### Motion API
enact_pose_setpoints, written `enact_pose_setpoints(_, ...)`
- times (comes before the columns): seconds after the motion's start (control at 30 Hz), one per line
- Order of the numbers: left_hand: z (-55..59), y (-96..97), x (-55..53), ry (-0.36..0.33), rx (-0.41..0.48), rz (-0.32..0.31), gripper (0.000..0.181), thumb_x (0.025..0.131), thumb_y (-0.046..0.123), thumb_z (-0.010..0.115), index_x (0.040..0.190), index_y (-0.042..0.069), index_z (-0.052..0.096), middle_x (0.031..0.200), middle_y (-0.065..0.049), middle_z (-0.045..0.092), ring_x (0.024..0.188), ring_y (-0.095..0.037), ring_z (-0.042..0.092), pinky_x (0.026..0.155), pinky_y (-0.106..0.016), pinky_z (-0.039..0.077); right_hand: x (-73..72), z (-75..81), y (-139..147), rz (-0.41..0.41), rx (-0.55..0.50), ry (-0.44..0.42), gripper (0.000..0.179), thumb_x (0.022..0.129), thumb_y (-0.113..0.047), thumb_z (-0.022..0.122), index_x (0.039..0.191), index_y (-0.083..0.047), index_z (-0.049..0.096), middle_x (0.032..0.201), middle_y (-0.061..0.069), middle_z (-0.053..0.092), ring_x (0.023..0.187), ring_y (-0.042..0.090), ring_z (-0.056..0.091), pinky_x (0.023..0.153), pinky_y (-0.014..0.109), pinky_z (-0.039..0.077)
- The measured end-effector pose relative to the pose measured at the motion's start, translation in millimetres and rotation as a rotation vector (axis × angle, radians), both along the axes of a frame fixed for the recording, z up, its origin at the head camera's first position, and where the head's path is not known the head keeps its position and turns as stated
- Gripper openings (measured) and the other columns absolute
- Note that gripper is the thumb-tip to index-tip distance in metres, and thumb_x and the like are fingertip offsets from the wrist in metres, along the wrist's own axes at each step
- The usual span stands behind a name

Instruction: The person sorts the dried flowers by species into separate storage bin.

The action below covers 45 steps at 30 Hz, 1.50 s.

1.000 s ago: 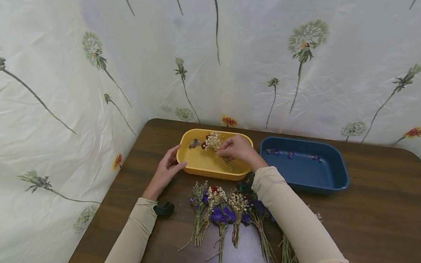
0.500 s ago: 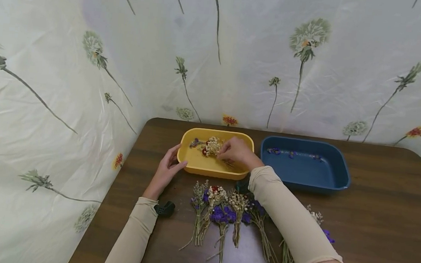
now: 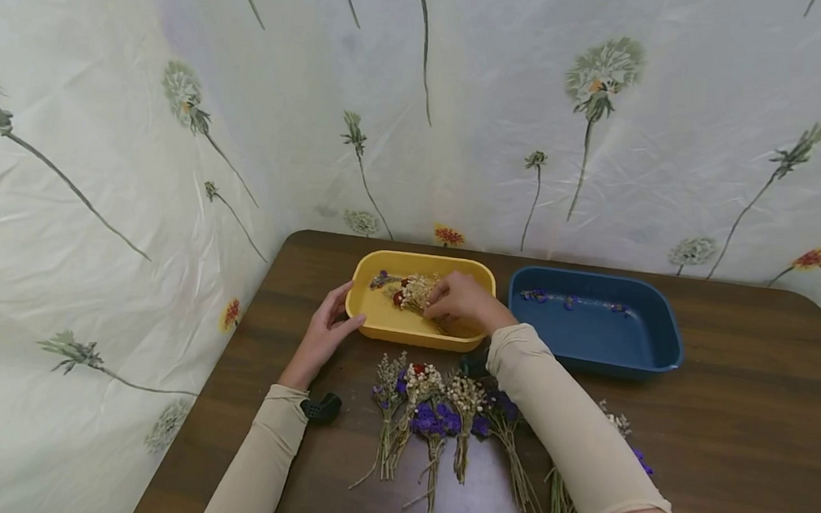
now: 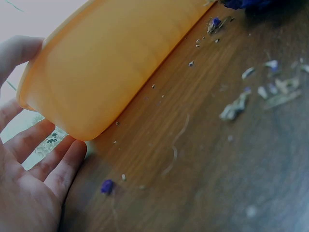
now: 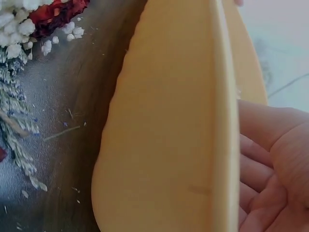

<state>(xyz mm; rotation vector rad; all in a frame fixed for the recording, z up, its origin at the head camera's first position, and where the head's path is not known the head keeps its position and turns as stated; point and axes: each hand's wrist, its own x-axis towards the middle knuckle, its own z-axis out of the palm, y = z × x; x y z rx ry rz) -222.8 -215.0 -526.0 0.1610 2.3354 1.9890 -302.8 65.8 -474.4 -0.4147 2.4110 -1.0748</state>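
A bunch of dried flowers (image 3: pixel 416 291), cream with dark red heads, lies low in the yellow tray (image 3: pixel 392 336). My right hand (image 3: pixel 464 300) is over its stems and pinches them. In the right wrist view, the tray's wall hides my fingertips and the bunch. At the tray's left end my left hand (image 3: pixel 327 327) steadies the corner, its thumb on the near side and its fingers along the outer end. The left wrist view shows those fingers (image 4: pixel 65 166) fairly straight against the tray's outer wall. A small purple sprig (image 3: pixel 382 279) lies at the tray's left inside.
A blue tray (image 3: pixel 595 358) with a few purple bits stands to the right. Several dried bunches, among them a purple one (image 3: pixel 435 419), lie in a row in front. Crumbs and petals are scattered over the brown table (image 3: pixel 750 400). A flower-printed sheet (image 3: pixel 489 117) hangs behind.
My right hand has lowered the cream and red bunch, so its flower heads now lie against the tray floor beside the purple sprig. My left hand has stayed at the corner.
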Motion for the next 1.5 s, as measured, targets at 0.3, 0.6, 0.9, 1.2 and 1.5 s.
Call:
enact_pose_setpoints(0.3,12.8,3.5,8.2,0.013,0.01,0.001,0.069,0.101,0.014,0.067,0.161,0.009,0.033,0.166,-0.019,0.035,0.148,-0.038,0.042,0.097,-0.018,0.046,3.4,10.0,7.0,0.009,-0.042,-0.024,0.036,0.093,-0.013,0.076,0.125,0.003,0.07,0.118,0.022,0.075,0.097,0.031,0.077,0.085,0.04,0.063)
enact_pose_setpoints(0.6,12.6,4.2,8.5,0.017,0.021,-0.006,0.07,0.101,0.015,0.067,0.162,0.009,0.032,0.166,-0.019,0.034,0.149,-0.037,0.042,0.095,-0.014,0.047,7.9,18.7,9.8,0.021,-0.082,0.013,0.036,0.094,-0.011,0.073,0.124,0.007,0.069,0.116,0.025,0.074,0.099,0.036,0.076,0.087,0.045,0.063)
enact_pose_setpoints(0.9,5.6,3.5,3.2,0.006,-0.002,0.003,0.069,0.102,0.015,0.066,0.162,0.011,0.033,0.167,-0.016,0.035,0.149,-0.034,0.043,0.11,-0.037,0.045,13.8,28.6,13.5,0.034,-0.122,0.035,0.034,0.095,-0.012,0.072,0.123,0.007,0.07,0.116,0.024,0.074,0.102,0.041,0.073,0.089,0.051,0.061)
enact_pose_setpoints(1.2,-17.2,-1.1,-6.2,0.052,-0.02,0.021,0.068,0.101,0.023,0.069,0.161,0.022,0.036,0.165,-0.009,0.039,0.145,-0.032,0.047,0.1,-0.022,0.049,29.7,37.9,23.6,0.033,-0.182,0.048,0.039,0.096,-0.017,0.074,0.126,0.007,0.068,0.119,0.024,0.073,0.105,0.038,0.073,0.089,0.052,0.061)
enact_pose_setpoints(1.5,-17.8,-0.4,-5.8,0.083,-0.03,0.017,0.066,0.101,0.025,0.069,0.159,0.024,0.039,0.163,-0.008,0.041,0.143,-0.031,0.048,0.096,-0.018,0.047,47.7,40.5,37.4,0.042,-0.172,0.08,0.038,0.096,-0.021,0.075,0.124,0.004,0.071,0.116,0.021,0.076,0.104,0.036,0.074,0.084,0.048,0.063)
